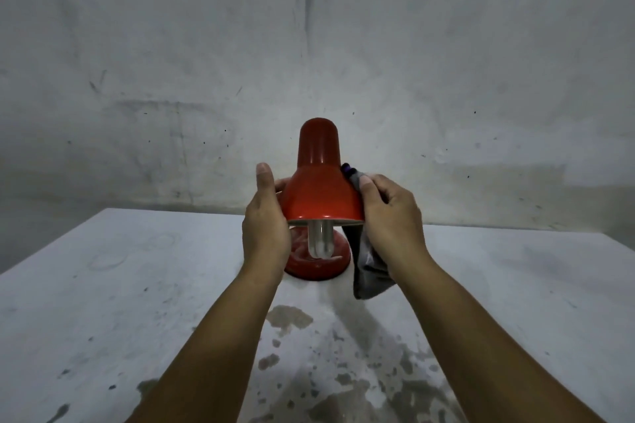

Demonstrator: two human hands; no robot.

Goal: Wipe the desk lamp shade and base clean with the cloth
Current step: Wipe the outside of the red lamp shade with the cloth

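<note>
Two bare forearms reach forward over the table, whose pale top is blotched with dark worn patches on the near side of the lamp. The lamp stands toward the far edge of the table, at its middle. The left hand cups the left side of the lamp's red shade, thumb raised along the shade's flank and fingertips curling round behind it. The right hand is on the shade's right side, fingers curled and pinching a grey cloth against the shade; a dark purple bit of the cloth pokes out above the thumb, and the rest hangs down below the hand, its lower end just to the right of the lamp's base. The shade opens toward the camera and downward, and a pale bulb sticks out from under its rim. The round red base sits on the table directly beneath the shade. Behind the lamp rises a scuffed grey wall.
</note>
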